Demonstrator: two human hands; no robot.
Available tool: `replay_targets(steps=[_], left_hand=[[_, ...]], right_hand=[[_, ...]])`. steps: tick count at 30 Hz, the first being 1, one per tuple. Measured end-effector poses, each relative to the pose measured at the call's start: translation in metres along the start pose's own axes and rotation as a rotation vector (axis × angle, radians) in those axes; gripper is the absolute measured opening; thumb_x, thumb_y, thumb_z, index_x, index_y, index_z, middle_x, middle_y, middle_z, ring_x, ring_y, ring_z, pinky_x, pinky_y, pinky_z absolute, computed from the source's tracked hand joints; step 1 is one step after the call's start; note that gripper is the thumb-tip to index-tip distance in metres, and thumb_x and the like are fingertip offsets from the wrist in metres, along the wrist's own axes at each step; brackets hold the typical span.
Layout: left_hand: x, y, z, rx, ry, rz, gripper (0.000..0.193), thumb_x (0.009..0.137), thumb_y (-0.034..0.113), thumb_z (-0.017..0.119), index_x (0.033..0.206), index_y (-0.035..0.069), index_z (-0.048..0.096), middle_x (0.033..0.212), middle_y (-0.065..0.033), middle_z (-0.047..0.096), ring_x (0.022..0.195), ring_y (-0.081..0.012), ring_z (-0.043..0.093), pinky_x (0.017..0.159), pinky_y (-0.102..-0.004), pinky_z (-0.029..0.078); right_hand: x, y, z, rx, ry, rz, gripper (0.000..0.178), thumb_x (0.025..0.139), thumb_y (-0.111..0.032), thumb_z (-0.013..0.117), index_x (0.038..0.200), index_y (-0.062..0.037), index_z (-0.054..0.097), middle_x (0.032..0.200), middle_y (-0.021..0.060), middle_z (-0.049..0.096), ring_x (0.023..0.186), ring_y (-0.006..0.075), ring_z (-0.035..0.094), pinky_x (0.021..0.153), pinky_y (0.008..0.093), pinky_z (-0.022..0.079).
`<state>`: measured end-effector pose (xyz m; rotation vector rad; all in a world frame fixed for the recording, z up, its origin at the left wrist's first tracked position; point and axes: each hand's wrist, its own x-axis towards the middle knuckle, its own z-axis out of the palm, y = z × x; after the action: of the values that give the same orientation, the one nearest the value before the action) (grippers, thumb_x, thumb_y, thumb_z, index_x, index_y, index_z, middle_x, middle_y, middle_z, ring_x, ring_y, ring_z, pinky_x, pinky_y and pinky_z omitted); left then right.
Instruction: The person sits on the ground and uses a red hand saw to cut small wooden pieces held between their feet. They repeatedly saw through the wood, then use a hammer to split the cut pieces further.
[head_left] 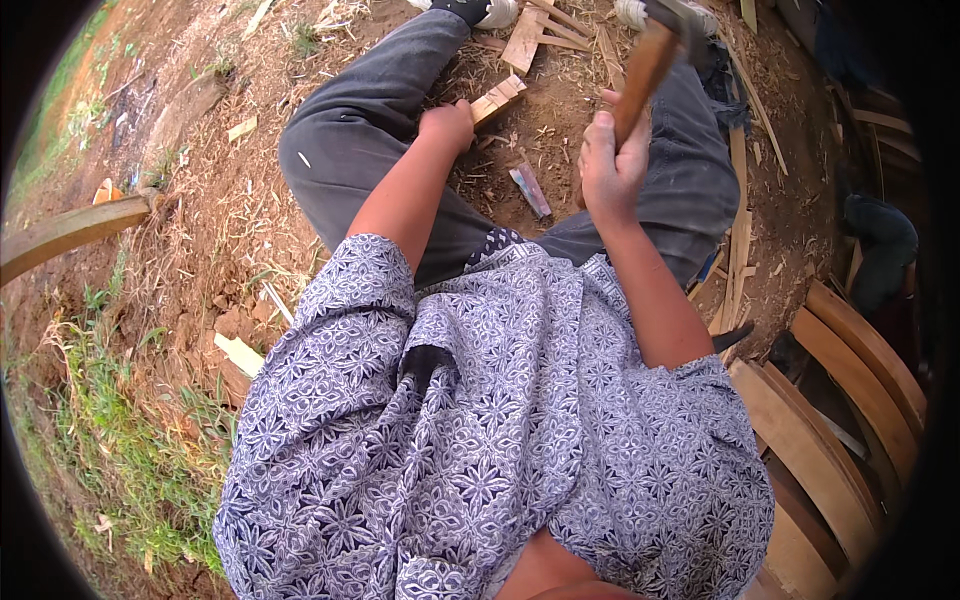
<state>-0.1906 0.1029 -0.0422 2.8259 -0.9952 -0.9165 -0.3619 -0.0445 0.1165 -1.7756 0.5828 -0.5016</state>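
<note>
My left hand (pixel 447 127) is closed around the near end of a short pale wooden block (pixel 498 100), which points away and to the right between my legs. Raised over my right thigh, my right hand (pixel 612 165) grips the brown wooden handle of a hammer (pixel 644 85). Its dark metal head is at the top edge, partly cut off and blurred, so its exact shape is unclear. The hammer and the block are apart. On the dirt between my thighs lies a small pinkish, bluish packet (pixel 530 190).
Wood offcuts (pixel 525 42) and chips litter the dirt ahead. Curved planks (pixel 810 440) are stacked at the lower right, near another person's leg (pixel 880 245). A curved beam (pixel 75 235) juts in from the left, above grass (pixel 130 430). Long strips (pixel 738 240) lie beside my right leg.
</note>
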Motion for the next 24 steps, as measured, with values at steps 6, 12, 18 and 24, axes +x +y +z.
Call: replay_targets(steps=[6, 12, 18, 24], left_hand=[[0.008, 0.002, -0.002, -0.055, 0.003, 0.005, 0.054, 0.093, 0.040, 0.073, 0.126, 0.002, 0.052, 0.124, -0.0242, 0.068, 0.113, -0.0391, 0.069, 0.094, -0.0492, 0.056], [0.002, 0.002, -0.001, -0.011, -0.007, 0.011, 0.054, 0.094, 0.041, 0.071, 0.125, 0.002, 0.052, 0.123, -0.0236, 0.069, 0.115, -0.0375, 0.069, 0.094, -0.0483, 0.056], [0.000, 0.010, -0.015, -0.037, -0.033, 0.045, 0.055, 0.095, 0.041, 0.071, 0.128, 0.001, 0.052, 0.125, -0.0238, 0.069, 0.115, -0.0380, 0.069, 0.095, -0.0493, 0.055], [0.002, 0.008, -0.008, -0.046, -0.048, 0.021, 0.054, 0.094, 0.040, 0.071, 0.127, 0.001, 0.054, 0.124, -0.0240, 0.069, 0.113, -0.0382, 0.069, 0.093, -0.0485, 0.056]], right_hand=[[-0.006, 0.099, 0.018, -0.509, -0.144, 0.130, 0.027, 0.104, -0.025, 0.056, 0.123, -0.0056, 0.060, 0.101, 0.0216, 0.071, 0.097, 0.0403, 0.071, 0.082, 0.0457, 0.054], [0.002, 0.016, 0.020, -0.034, -0.015, 0.006, 0.019, 0.106, -0.021, 0.056, 0.118, -0.0066, 0.061, 0.086, 0.0072, 0.066, 0.074, 0.0146, 0.064, 0.069, 0.0323, 0.051], [-0.009, 0.083, 0.009, -0.457, -0.058, 0.069, 0.032, 0.105, -0.031, 0.056, 0.118, -0.0023, 0.058, 0.089, 0.0181, 0.070, 0.080, 0.0331, 0.071, 0.071, 0.0422, 0.053], [0.012, 0.044, 0.017, -0.180, -0.104, 0.210, 0.022, 0.104, -0.025, 0.059, 0.111, -0.0048, 0.061, 0.082, 0.0067, 0.064, 0.070, 0.0201, 0.064, 0.067, 0.0368, 0.050]])
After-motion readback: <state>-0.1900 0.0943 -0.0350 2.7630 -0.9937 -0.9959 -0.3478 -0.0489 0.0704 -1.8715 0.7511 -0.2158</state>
